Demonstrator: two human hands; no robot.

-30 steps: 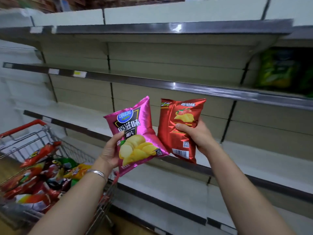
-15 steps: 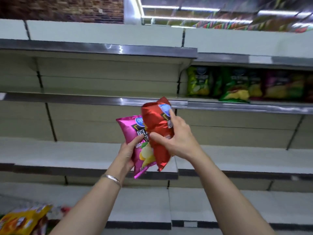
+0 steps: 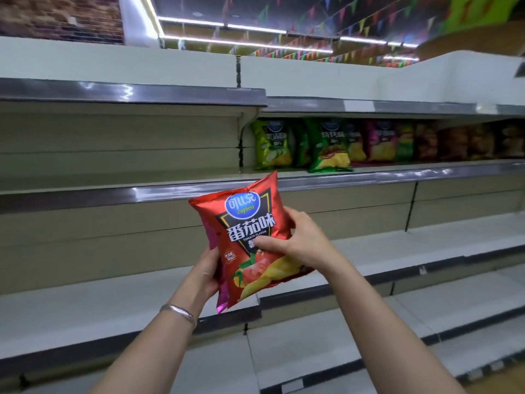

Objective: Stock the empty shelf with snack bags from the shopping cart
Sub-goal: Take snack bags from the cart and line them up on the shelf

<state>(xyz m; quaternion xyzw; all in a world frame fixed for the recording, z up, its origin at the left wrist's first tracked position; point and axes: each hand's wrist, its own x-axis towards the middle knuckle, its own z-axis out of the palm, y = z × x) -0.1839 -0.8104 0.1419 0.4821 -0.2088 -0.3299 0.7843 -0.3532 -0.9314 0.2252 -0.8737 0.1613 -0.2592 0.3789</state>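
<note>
The red chip bag (image 3: 250,240) is held up in front of the shelves, face toward the camera and a little tilted. A pink bag (image 3: 220,294) is stacked right behind it, and only its left edge and bottom corner show. Such bags look light and puffed with air, the foil is smooth and probably slippery, and the chips inside break easily, so I think they should be held by the sides or the sealed edges, not squeezed in the middle.

The right hand (image 3: 301,243) grips the red bag, thumb across the front and fingers curled behind the right edge. The left hand (image 3: 206,275) holds the left side of the stack, fingers wrapped around the back.

Behind the bags is an empty shelf (image 3: 113,191). Further right, the same level holds a row of green and other bags (image 3: 326,146).
</note>
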